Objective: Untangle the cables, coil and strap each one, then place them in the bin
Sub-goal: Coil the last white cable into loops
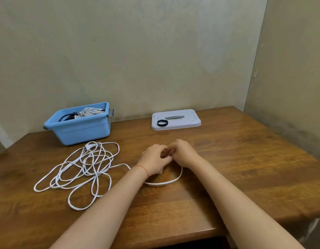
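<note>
Both hands meet near the middle of the tabletop (227,150), the left hand (155,159) and right hand (182,151) with fingers curled in on one end of the white cable (87,169); exactly what they pinch is hidden. The rest of the cable lies in loose overlapping loops toward the left edge, just in front of the blue bin (80,128). Pulling hard could probably cinch those crossings into a knot or drag loops off the near edge. The right half offers open room; the grey lid (184,121) carrying a black strap (162,122) sits at the back.
</note>
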The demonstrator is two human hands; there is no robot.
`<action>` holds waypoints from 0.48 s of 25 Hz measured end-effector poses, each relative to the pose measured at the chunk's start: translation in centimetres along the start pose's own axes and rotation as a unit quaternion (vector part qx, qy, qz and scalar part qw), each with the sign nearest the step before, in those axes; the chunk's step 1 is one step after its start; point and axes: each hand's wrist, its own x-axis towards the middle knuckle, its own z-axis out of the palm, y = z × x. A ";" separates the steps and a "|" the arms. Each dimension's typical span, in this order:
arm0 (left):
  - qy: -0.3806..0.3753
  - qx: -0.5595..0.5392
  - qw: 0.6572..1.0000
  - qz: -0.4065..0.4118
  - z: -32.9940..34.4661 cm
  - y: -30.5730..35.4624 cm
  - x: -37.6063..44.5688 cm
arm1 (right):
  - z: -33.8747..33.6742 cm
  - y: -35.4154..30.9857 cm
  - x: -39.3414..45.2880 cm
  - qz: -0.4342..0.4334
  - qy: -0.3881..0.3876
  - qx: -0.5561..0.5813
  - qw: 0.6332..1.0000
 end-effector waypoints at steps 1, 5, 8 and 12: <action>-0.002 0.014 1.000 -0.022 -0.1 -0.2 0.2 | 0.0 -0.6 0.1 -0.004 0.006 0.009 1.000; 0.018 0.008 0.989 -0.146 -1.6 -1.0 0.6 | -2.2 -2.2 -0.3 0.081 -0.056 -0.084 0.992; 0.044 -0.188 0.948 -0.251 -2.6 -1.5 0.3 | -2.9 -3.6 -1.2 0.148 -0.194 -0.095 0.965; 0.079 -0.459 0.838 -0.285 -4.0 -2.6 -0.5 | -0.9 -5.1 -0.8 0.147 -0.165 -0.063 0.973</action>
